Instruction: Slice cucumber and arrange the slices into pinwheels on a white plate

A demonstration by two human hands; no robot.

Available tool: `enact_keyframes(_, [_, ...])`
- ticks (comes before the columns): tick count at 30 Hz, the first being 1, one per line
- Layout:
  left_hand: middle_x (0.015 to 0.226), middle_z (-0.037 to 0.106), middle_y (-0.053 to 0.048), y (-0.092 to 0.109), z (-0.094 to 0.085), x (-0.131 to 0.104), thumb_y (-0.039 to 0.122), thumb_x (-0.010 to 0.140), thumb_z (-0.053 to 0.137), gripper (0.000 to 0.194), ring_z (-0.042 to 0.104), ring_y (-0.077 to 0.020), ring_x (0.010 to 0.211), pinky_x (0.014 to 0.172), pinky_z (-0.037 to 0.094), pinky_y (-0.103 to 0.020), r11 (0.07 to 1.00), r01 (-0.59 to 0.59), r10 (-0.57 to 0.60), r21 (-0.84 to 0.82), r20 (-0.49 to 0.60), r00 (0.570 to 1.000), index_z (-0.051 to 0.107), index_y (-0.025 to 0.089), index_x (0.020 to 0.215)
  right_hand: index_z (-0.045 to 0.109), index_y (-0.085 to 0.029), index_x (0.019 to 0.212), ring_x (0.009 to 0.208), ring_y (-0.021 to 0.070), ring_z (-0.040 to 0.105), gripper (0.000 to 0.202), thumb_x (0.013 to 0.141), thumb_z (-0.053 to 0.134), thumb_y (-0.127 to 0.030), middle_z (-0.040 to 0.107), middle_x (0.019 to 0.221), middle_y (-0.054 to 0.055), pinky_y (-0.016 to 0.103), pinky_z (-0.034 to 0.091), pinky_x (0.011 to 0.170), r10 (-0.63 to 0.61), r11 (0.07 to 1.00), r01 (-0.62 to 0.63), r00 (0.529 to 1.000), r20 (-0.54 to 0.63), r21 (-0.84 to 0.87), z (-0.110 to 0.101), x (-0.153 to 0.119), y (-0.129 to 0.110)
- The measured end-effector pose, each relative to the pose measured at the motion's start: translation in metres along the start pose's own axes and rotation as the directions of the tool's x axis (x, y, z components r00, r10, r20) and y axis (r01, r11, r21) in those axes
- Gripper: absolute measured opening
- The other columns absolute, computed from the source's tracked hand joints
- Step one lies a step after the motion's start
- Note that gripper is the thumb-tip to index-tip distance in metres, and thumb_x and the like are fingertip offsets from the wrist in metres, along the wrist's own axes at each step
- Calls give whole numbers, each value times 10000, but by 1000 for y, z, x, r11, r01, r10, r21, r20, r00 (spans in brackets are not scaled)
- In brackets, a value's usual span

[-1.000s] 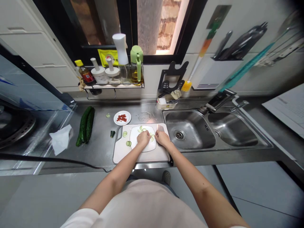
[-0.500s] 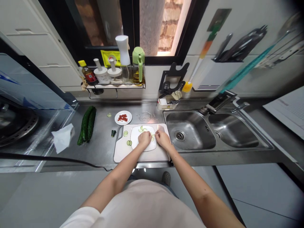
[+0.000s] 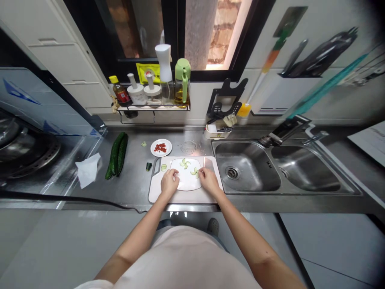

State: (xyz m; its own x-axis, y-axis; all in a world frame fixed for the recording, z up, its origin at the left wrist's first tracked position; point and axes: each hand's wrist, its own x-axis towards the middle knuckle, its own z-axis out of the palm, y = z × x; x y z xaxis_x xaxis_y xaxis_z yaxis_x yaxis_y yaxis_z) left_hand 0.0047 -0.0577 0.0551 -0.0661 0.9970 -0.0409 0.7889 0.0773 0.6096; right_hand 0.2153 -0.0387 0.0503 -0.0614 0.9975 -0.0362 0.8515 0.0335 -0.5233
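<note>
thin pale-green cucumber slices are laid in two curved clusters on a flat white squarish plate: one toward the far edge, one by the right edge. plate is set on a pale grey-rimmed cutting board. right hand is held at the plate's right edge, thumb and fingertips brought close at the right cluster; whether a slice is pinched can't be made out. left hand is held at the plate's left edge, fingers bent; its grip can't be read either. round slices are seen on the board just beyond it. chopped red bits are held in a small round white dish behind the board.
</note>
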Motion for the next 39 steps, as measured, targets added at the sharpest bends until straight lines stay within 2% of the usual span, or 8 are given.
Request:
enact_keyframes(2, [1004, 598, -47, -17, -7, -4, 99, 726, 520, 339, 548, -203, 983, 867, 409, -296, 1000, 0, 0, 24, -10, 1000, 578, 225, 1035, 627, -187, 934, 795, 160, 572, 205, 895, 439, -257, 661, 866, 47, 228, 352, 684, -28, 999, 29, 999, -24, 37, 2, -2, -2])
enact_keyframes(7, [1142, 547, -90, -47, -8, -11, 172, 660, 620, 519, 493, -273, 1090, 902, 397, -364, 993, 11, -17, 118, 49, 999, 511, 222, 1165, 636, -186, 904, 727, 155, 555, 207, 878, 446, -262, 647, 794, 37, 234, 342, 656, -72, 992, 77, 996, -54, 98, 6, -6, -6])
enact_keyframes(15, [1172, 548, -103, -65, 8, -12, 225, 710, 598, 545, 481, -276, 1132, 942, 399, -383, 998, -42, 42, 53, 12, 999, 489, 211, 1244, 635, -178, 894, 701, 152, 539, 216, 869, 443, -273, 632, 758, 33, 235, 337, 647, -81, 989, 88, 995, -56, 123, 6, -11, -6])
enact_keyframes(22, [1231, 554, -85, -84, -2, 5, 160, 644, 603, 664, 483, -265, 1156, 1002, 375, -369, 983, -182, 183, -22, 160, 970, 497, 200, 1298, 628, -186, 872, 719, 154, 542, 195, 865, 453, -272, 627, 756, 28, 232, 336, 645, -69, 992, 73, 997, -43, 102, 8, -16, 2])
enact_keyframes(25, [1199, 576, -89, -89, -7, 15, 200, 707, 577, 545, 497, -257, 1134, 1000, 371, -372, 986, -165, 165, -15, 170, 972, 551, 193, 1251, 628, -188, 867, 721, 154, 541, 193, 865, 454, -272, 624, 752, 26, 233, 336, 647, -72, 992, 76, 996, -45, 100, 10, -17, 2])
enact_keyframes(29, [1059, 619, -82, -90, -7, 23, 337, 781, 580, 337, 530, -245, 1050, 947, 391, -365, 988, -151, 150, -10, 201, 968, 657, 205, 1082, 633, -190, 864, 715, 155, 537, 203, 863, 447, -271, 619, 751, 27, 234, 336, 645, -75, 991, 80, 996, -47, 105, 11, -18, -1])
enact_keyframes(35, [908, 616, -67, -87, -8, 27, 332, 751, 637, 206, 552, -202, 888, 826, 406, -320, 990, -142, 143, -20, 197, 970, 689, 189, 889, 633, -188, 858, 726, 157, 537, 208, 862, 440, -265, 623, 760, 31, 230, 337, 636, -59, 992, 62, 998, -34, 106, 8, -19, -2])
enact_keyframes(39, [798, 605, -32, -92, -6, 27, 343, 707, 665, 178, 537, -161, 772, 724, 400, -273, 988, -117, 135, -96, 202, 970, 658, 176, 768, 628, -190, 856, 748, 160, 545, 200, 863, 440, -255, 633, 780, 35, 230, 339, 653, -36, 995, 39, 999, -26, 97, 8, -19, 0])
